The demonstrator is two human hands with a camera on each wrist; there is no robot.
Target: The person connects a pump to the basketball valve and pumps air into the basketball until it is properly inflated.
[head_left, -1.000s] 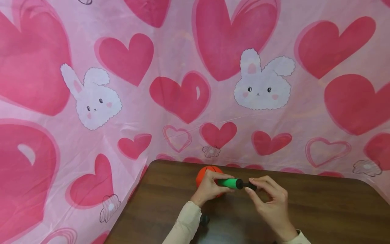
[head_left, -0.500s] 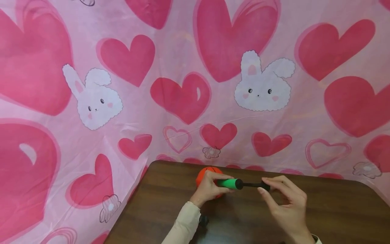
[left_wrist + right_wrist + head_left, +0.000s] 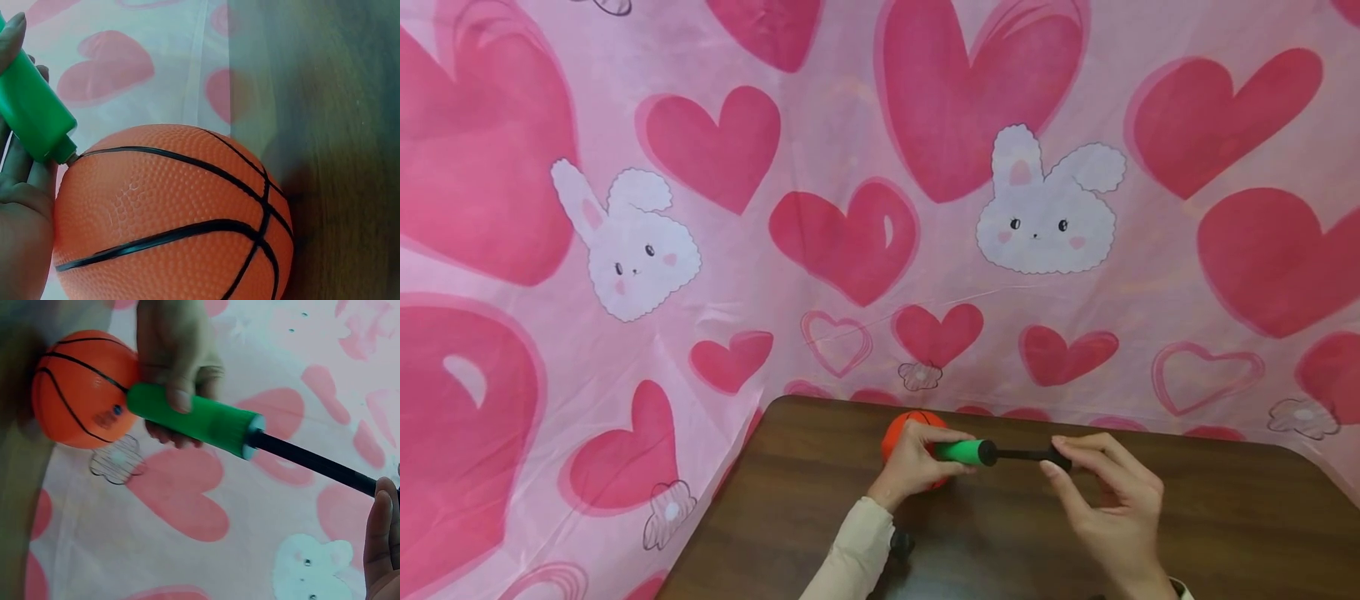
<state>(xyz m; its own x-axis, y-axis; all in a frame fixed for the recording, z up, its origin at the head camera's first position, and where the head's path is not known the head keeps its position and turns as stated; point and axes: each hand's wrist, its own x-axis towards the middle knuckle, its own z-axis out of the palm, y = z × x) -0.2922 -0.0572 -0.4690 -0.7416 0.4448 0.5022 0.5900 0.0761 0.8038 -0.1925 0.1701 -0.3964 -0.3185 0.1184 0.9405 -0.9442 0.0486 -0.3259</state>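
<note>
My left hand (image 3: 906, 467) grips the green barrel of a hand pump (image 3: 958, 452), fingers on one side and thumb on the other. In the left wrist view the pump's narrow metal tip (image 3: 72, 159) meets the surface of an orange basketball (image 3: 169, 194) with black seams. My right hand (image 3: 1116, 504) pinches the black handle (image 3: 1060, 457) between thumb and fingers. A long stretch of black rod (image 3: 315, 461) shows between barrel and handle in the right wrist view. From the head view, the left hand partly hides the ball, which rests on the table.
A brown wood-grain table (image 3: 1225, 517) lies under the hands. Beside the left sleeve (image 3: 853, 546) is a small black object (image 3: 902, 545). A pink cloth (image 3: 820, 125) printed with hearts and rabbits hangs behind the table and along its left side.
My right hand has moved right, drawing the black rod out of the barrel; the last half second shows only a slight further pull. Left hand and ball have stayed in place.
</note>
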